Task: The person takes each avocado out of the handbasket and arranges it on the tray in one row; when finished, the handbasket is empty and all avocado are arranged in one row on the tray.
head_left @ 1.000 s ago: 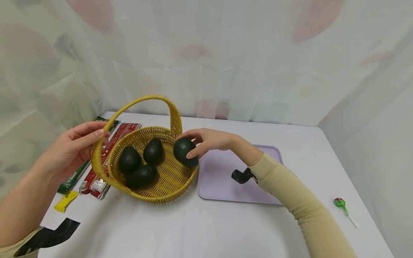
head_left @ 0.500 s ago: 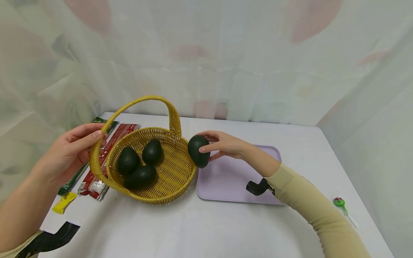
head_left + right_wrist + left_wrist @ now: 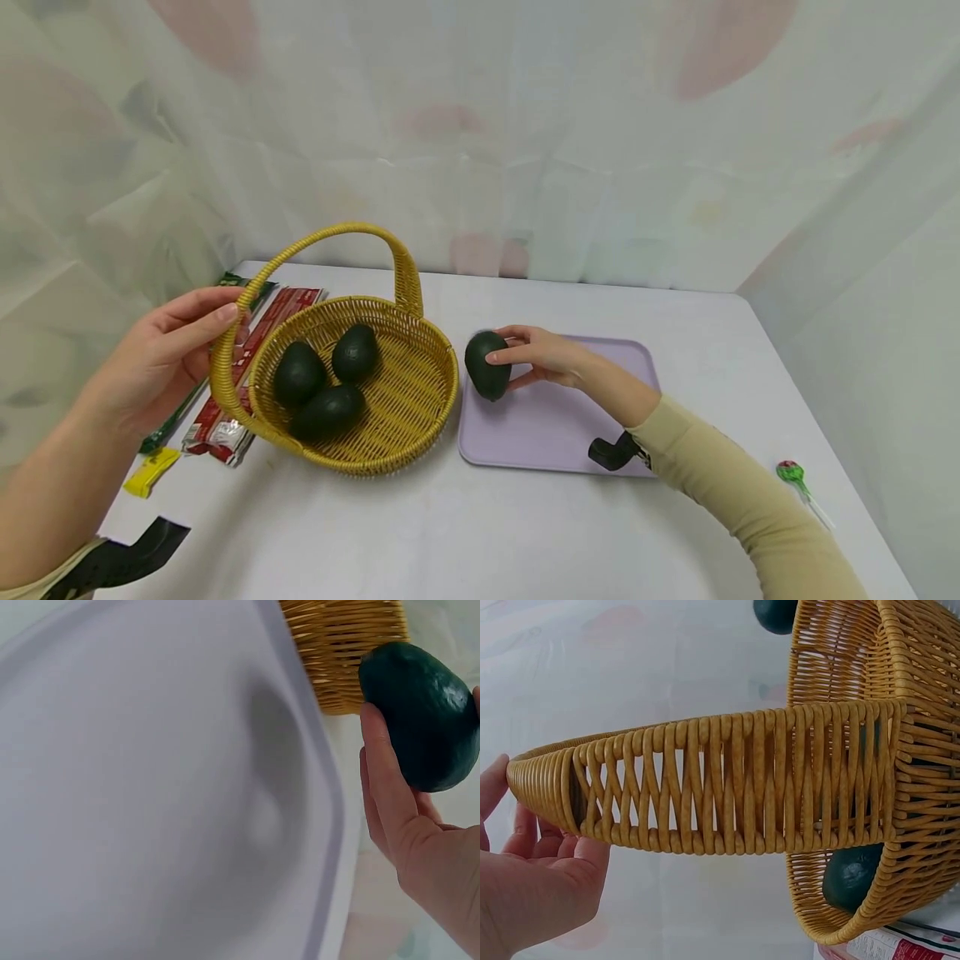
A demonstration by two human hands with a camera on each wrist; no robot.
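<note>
A yellow wicker basket (image 3: 405, 400) with a tall handle stands left of the middle, and three dark green avocados (image 3: 356, 352) lie in its left part. My left hand (image 3: 176, 346) holds the basket's handle (image 3: 697, 780) on its left side, thumb and fingers around it. One more avocado (image 3: 487, 367) is gripped between the thumb and fingers of my right hand (image 3: 543, 358). In the head view it overlaps the far left corner of the lilac tray (image 3: 555, 425). The right wrist view shows this avocado (image 3: 424, 716) beyond the tray's rim, with its shadow on the tray.
Behind and left of the basket lie red packets (image 3: 277, 321) and green packets (image 3: 161, 429). A small yellow wrapped piece (image 3: 152, 472) sits in front of them. Far right on the white table (image 3: 450, 533) is a green lollipop (image 3: 802, 492).
My right hand has carried its avocado from inside the basket, over the rim, to the right and lower by the tray. The left hand has stayed on the handle.
</note>
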